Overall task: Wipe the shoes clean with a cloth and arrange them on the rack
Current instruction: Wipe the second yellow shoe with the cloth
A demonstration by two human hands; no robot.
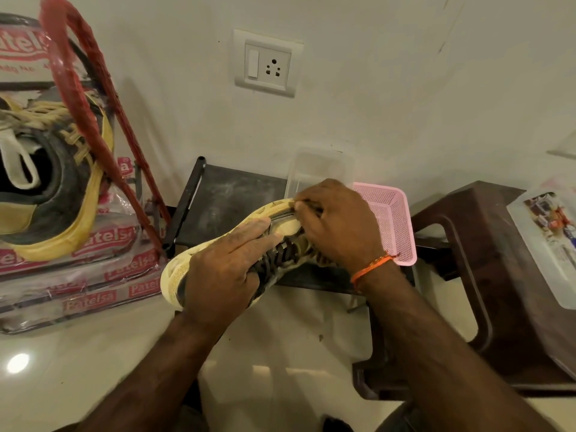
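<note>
A cream and black sneaker (176,272) is held tilted, sole side toward the wall, above the low black rack (224,188). My left hand (224,269) grips its heel and middle, fingers stretched along the sole. My right hand (333,222) presses at the toe end with fingers curled; whether a cloth is under it I cannot tell. The matching sneaker (46,182) lies at the far left on a pile of packets.
Stacked plastic packets (93,294) and a red-framed object (78,88) stand left. On the rack sit a clear plastic box (318,166) and a pink mesh basket (392,219). A brown stool (498,275) stands right, holding a clear lidded container (548,244). A wall socket (268,63) is above.
</note>
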